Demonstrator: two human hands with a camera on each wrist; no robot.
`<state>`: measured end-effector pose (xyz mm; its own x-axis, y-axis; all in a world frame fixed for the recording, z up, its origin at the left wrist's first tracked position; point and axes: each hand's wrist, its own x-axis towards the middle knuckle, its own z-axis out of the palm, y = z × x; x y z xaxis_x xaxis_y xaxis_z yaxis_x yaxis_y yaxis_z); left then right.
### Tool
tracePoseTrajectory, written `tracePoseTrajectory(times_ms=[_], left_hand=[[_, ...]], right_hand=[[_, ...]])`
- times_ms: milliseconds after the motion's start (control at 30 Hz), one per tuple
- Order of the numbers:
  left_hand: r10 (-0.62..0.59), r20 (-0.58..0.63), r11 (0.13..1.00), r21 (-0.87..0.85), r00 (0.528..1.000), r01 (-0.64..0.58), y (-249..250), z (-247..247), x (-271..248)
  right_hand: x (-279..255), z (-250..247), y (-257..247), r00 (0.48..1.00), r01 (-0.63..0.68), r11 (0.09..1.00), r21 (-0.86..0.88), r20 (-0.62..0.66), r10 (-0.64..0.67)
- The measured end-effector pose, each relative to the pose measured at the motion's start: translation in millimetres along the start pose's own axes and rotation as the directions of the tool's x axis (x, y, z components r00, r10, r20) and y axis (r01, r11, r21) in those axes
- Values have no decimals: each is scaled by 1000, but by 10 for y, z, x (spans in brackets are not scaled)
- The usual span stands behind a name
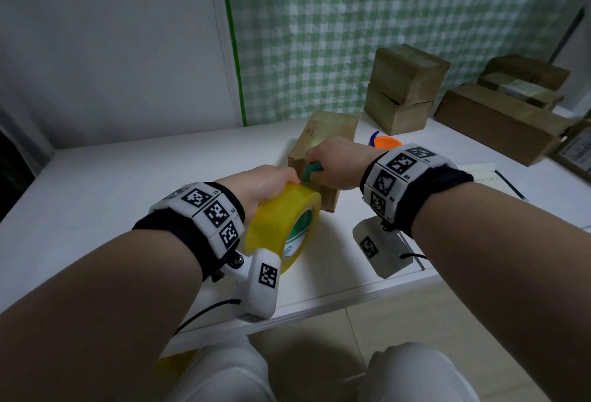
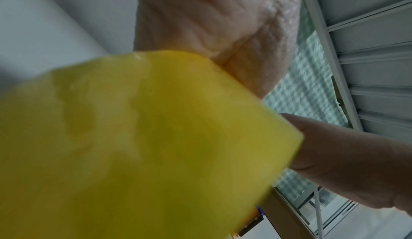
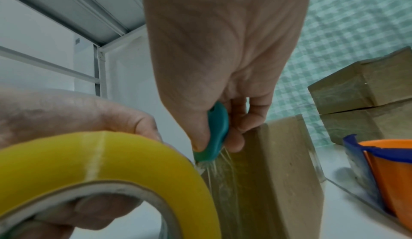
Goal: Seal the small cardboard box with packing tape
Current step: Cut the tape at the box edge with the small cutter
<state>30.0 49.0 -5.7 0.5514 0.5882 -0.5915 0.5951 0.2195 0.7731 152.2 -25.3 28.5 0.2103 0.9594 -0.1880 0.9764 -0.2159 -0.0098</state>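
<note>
A small brown cardboard box point(image 1: 323, 132) point(image 3: 276, 172) lies on the white table point(image 1: 128, 184). My left hand point(image 1: 268, 182) point(image 3: 67, 112) grips a yellow roll of packing tape point(image 1: 281, 225) point(image 2: 133, 146) point(image 3: 78, 161) just in front of the box, fingers through its core. A stretch of clear tape point(image 3: 223, 176) runs from the roll down the box's near face. My right hand point(image 1: 335, 161) point(image 3: 223, 66) pinches a small teal cutter point(image 1: 310, 171) point(image 3: 214, 131), whose tip sits on that tape at the box's edge.
Two stacked brown boxes point(image 1: 403, 88) point(image 3: 365, 101) stand behind, and more boxes point(image 1: 502, 116) lie at the far right. An orange and blue tape dispenser point(image 1: 383, 141) point(image 3: 383, 172) sits right of the small box. A green checked curtain point(image 1: 383, 17) hangs behind.
</note>
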Motion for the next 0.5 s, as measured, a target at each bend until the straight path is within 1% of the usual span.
tracePoseTrajectory(times_ms=[133, 233, 300, 400, 433, 500], left_hand=[[-8, -8, 1000, 4, 1000, 8, -2, -4, 13], [-12, -16, 1000, 8, 1000, 12, 4, -1, 10], [-13, -19, 1000, 12, 1000, 13, 7, 0, 11], [-19, -13, 1000, 14, 1000, 19, 2, -3, 18], [-21, -12, 1000, 15, 1000, 21, 1, -3, 17], [-19, -19, 1000, 13, 1000, 19, 3, 3, 16]], right_hand=[[22, -12, 59, 999, -21, 994, 111, -22, 23], [14, -49, 93, 1000, -4, 979, 203, -19, 8], [2, -60, 111, 1000, 6, 956, 294, -10, -3], [22, -46, 133, 1000, -22, 900, 436, 20, 15], [33, -44, 135, 999, -32, 887, 460, 26, 23], [44, -41, 131, 999, -46, 888, 457, 30, 36]])
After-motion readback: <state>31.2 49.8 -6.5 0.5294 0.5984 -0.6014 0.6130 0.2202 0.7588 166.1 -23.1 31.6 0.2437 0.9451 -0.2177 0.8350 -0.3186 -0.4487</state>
